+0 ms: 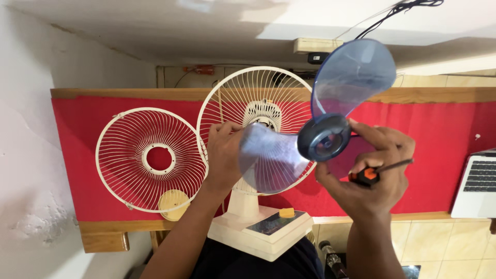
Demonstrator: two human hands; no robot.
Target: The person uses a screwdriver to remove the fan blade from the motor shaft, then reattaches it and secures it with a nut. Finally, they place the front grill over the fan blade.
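Translucent blue plastic fills the middle of the view: the fan blade (330,113) is up in both our hands, held in front of the cream desk fan (258,206) that stands at the near edge of the table. Our left hand (225,155) curls its fingers over the edge of one blurred blade lobe, thumb and fingertips closed on the plastic. Our right hand (369,175) cups the round dark-blue hub (324,138) from the side, fingers (382,135) wrapped behind it, and in the same grip pins a screwdriver (377,171) with an orange-and-black handle against the palm, its thin shaft pointing right. One lobe rises toward the wall, clear of everything. Behind the blade we see the fan's rear grille (258,93) upright on its stand, with the motor housing (262,112) showing at its centre. Front grille (150,160) lies flat on the red table covering (82,155) just left of the fan, and a round yellow-cream cap (173,204) rests at its lower rim. A yellow knob (287,212) sits on the fan base. Laptop (478,183) at the far right edge, well apart from our hands. Black cables (408,8) hang at the top.
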